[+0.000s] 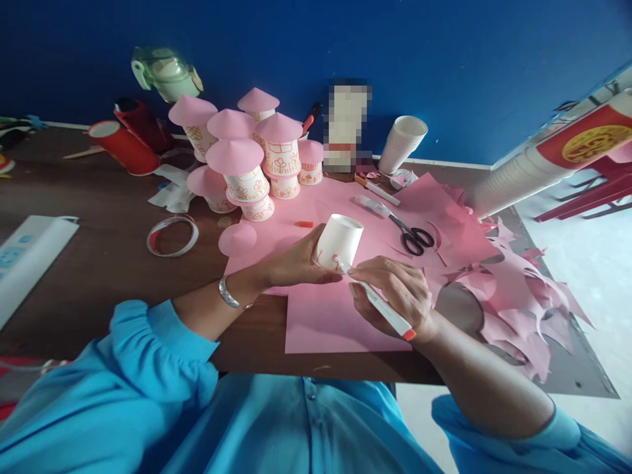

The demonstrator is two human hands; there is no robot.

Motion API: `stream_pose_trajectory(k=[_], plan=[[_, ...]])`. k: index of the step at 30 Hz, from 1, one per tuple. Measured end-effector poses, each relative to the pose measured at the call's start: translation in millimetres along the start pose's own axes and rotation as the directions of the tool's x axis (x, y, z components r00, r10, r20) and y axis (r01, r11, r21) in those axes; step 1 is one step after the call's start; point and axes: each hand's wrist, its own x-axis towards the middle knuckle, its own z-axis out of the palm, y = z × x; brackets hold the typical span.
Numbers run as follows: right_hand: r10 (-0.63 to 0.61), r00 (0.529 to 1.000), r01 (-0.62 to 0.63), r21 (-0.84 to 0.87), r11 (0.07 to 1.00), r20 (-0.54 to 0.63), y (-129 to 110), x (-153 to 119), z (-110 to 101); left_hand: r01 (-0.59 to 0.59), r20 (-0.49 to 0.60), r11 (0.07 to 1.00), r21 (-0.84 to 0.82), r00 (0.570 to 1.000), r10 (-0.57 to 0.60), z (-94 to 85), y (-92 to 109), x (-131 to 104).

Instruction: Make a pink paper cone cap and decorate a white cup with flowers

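Observation:
A white paper cup (340,238), tilted, is held by my left hand (301,260) above the pink paper (316,322). Small red-orange drawn lines show low on its side. My right hand (395,289) is closed round a white marker (382,309) with an orange end, its tip at the drawing on the cup. An orange marker cap (305,224) lies on the pink paper behind my left hand. Decorated cups with pink cone roofs (234,157) stand stacked and grouped behind it. One loose pink cone (237,239) lies to the left.
Black-handled scissors (417,238) and another marker (380,189) lie on the paper. White cup stacks (402,141) stand at the back and right. Cut pink scraps (523,303) cover the right edge. A tape roll (172,236), red tube (126,148) and power strip (34,253) are left.

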Motion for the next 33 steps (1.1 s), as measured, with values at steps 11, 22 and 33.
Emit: stream_pose_trajectory(k=[11,22,33], plan=[[-0.004,1.0,0.003,-0.038,0.999,-0.024,-1.1,1.5,0.2,0.012,0.007,0.999,-0.049,1.0,-0.011,0.5,3.7,-0.3],[0.004,1.0,-0.006,-0.05,0.999,-0.031,-1.5,1.5,0.8,0.015,0.005,0.996,-0.085,1.0,-0.014,0.6,4.3,-0.7],[0.008,1.0,-0.01,-0.06,0.998,-0.026,-1.5,2.2,0.6,0.031,-0.003,0.994,-0.104,0.999,-0.032,-0.9,1.9,-1.4]])
